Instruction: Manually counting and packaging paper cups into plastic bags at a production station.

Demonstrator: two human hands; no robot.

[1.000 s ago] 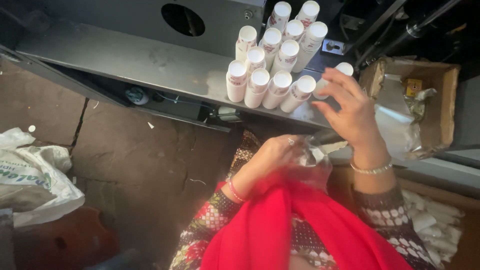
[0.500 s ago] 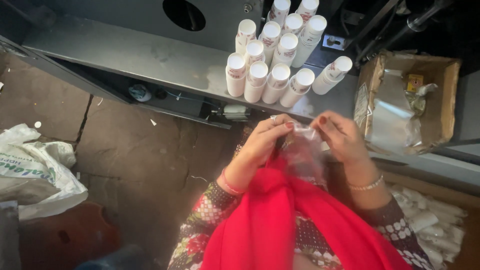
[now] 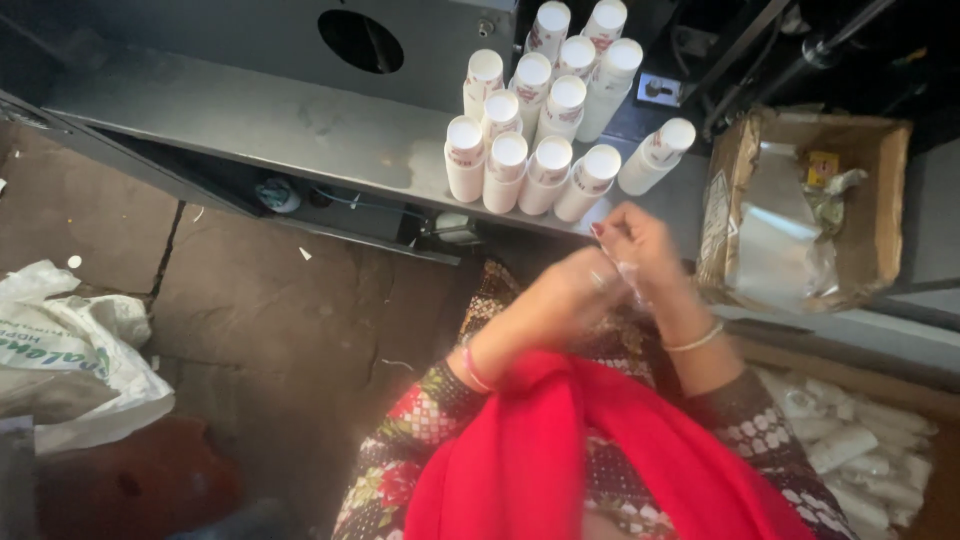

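Note:
Both my hands meet just below the metal shelf (image 3: 300,125), pinching a small clear plastic wrapper (image 3: 632,283) between them. My left hand (image 3: 565,295) grips it from the left, and my right hand (image 3: 640,245) holds it from above, fingers curled. A cluster of several white cylindrical bottles (image 3: 540,120) stands upright on the shelf directly beyond my hands. One more bottle (image 3: 655,155) stands at the cluster's right end, nearest my right hand. A red scarf (image 3: 600,460) hangs over my patterned sleeves.
A cardboard box (image 3: 880,200) holding clear plastic sheets sits to the right on the shelf. A crate of more white bottles (image 3: 850,440) lies at lower right. A white sack (image 3: 70,350) rests on the stone floor at left.
My right hand left the rightmost bottle on the shelf and came back to my left hand. Both hands now work the clear wrapper together, slightly to the right.

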